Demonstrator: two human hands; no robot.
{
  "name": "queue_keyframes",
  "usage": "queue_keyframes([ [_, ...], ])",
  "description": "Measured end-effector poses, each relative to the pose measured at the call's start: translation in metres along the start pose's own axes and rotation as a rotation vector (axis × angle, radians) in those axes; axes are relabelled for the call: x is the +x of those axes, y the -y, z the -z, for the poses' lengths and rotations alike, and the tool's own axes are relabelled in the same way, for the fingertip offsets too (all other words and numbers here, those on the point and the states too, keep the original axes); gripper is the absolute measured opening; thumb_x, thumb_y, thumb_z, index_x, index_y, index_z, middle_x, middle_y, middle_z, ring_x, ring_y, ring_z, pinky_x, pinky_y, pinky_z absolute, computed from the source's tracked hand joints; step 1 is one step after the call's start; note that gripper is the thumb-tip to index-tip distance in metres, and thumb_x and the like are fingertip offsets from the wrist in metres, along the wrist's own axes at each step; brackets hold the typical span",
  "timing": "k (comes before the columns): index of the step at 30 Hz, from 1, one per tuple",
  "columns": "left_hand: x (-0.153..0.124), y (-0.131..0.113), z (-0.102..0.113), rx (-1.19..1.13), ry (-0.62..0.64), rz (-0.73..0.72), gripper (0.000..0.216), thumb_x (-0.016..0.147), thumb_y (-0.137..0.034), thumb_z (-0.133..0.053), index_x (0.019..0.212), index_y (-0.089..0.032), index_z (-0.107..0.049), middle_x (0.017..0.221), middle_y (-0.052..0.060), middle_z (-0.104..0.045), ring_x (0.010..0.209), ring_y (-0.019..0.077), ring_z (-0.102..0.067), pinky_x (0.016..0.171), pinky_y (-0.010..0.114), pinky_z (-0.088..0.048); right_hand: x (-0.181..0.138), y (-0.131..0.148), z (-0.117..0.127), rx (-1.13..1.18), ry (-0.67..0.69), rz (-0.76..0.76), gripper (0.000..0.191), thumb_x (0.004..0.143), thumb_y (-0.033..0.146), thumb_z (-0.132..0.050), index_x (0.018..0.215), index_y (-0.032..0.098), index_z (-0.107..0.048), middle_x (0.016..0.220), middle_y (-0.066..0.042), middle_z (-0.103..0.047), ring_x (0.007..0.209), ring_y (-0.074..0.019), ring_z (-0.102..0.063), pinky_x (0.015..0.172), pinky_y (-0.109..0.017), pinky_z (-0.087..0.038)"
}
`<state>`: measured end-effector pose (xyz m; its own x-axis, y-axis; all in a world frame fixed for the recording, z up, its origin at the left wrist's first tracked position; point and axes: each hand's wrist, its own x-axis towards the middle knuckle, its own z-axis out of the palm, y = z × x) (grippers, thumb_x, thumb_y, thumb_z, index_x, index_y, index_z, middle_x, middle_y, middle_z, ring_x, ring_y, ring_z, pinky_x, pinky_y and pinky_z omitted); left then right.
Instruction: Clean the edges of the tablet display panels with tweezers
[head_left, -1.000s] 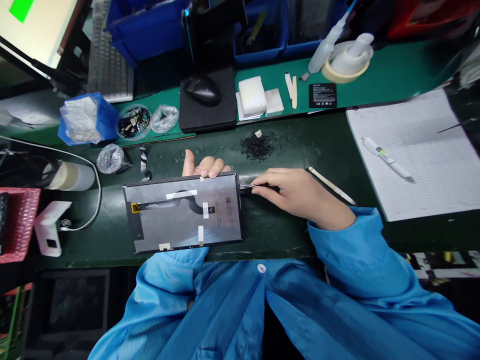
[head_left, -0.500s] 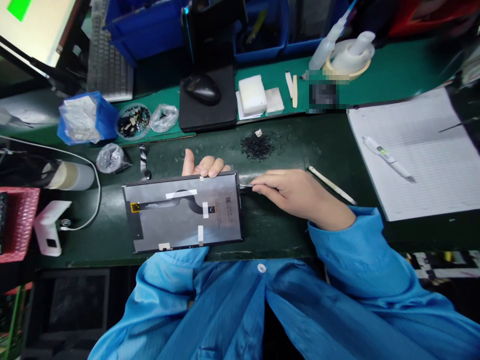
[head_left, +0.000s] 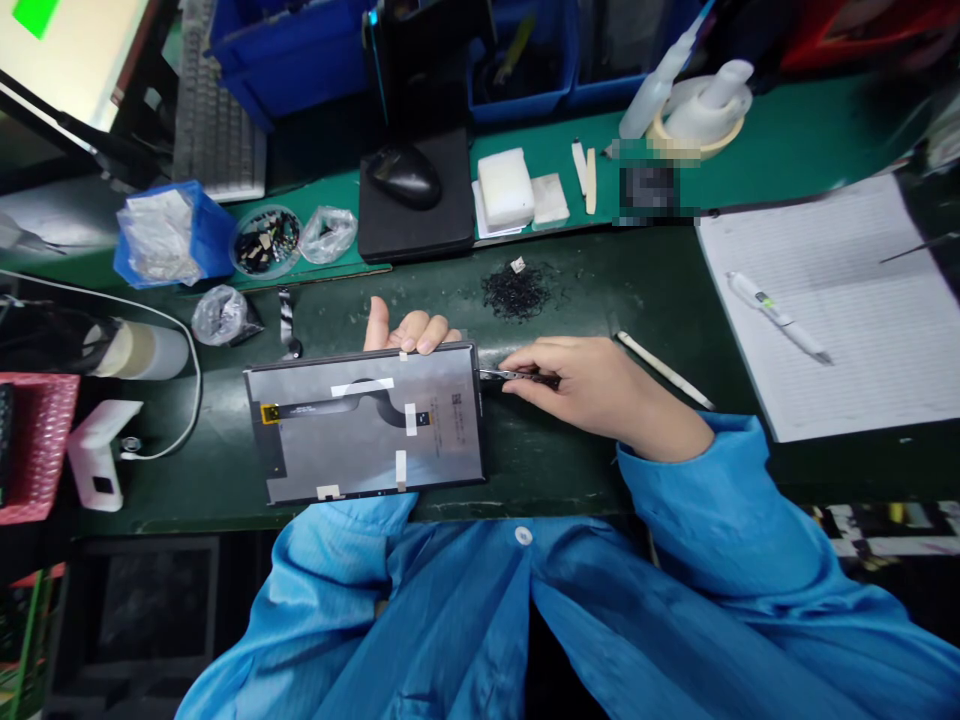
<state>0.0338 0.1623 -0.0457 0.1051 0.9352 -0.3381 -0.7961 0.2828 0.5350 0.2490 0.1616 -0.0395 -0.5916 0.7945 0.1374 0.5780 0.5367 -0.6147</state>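
A flat display panel [head_left: 345, 450], its grey back facing up, carries a dark ribbon cable and several strips of white tape. My left hand [head_left: 412, 328] supports it from underneath; the fingertips curl over its far edge and the thumb sticks out beyond it. The palm is hidden below the panel. Tweezers [head_left: 529, 377] are pinched in my right hand [head_left: 581, 385], their tips at the panel's right edge. Whether the tips grip anything there is too small to tell. Just past the far right corner lies a heap of black scraps [head_left: 514, 292].
On the right lie a notebook [head_left: 847, 300], a pen [head_left: 780, 318] and a thin pale stick [head_left: 664, 370]. Behind stand a mouse [head_left: 405, 178], a white block [head_left: 505, 188] and a dish of small parts [head_left: 266, 242]. A white bracket [head_left: 101, 455] is at the left.
The fingers of my right hand have opened slightly, so more of the tweezers shows. The panel and my left hand stay in nearly the same place.
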Motion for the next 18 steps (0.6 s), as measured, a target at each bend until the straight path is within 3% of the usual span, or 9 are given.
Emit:
queue_keyframes([
  [12, -0.0006, 0.0000, -0.0019, -0.038, 0.026, -0.017, 0.061, 0.105, -0.059, -0.027, 0.060, -0.020, -0.021, 0.061, -0.001, -0.024, 0.054, 0.0119, -0.032, 0.055, 0.025, -0.046, -0.0009, -0.0034, -0.0017, -0.055, 0.050, 0.037, 0.024, 0.104, 0.028, -0.055, 0.110, 0.023, -0.078, 0.101, -0.004, -0.080, 0.091, -0.0217, -0.075, 0.077, -0.032, -0.055],
  [18, -0.0025, -0.0004, -0.0041, -0.059, 0.031, 0.023, 0.061, 0.105, -0.061, -0.024, 0.060, -0.020, -0.021, 0.061, 0.000, -0.023, 0.054, 0.0125, -0.030, 0.056, 0.025, -0.045, -0.0017, -0.0026, -0.0038, 0.036, -0.017, -0.043, 0.016, 0.095, 0.028, -0.068, 0.108, 0.024, -0.076, 0.090, -0.001, -0.080, 0.077, -0.0187, -0.075, 0.069, -0.028, -0.055],
])
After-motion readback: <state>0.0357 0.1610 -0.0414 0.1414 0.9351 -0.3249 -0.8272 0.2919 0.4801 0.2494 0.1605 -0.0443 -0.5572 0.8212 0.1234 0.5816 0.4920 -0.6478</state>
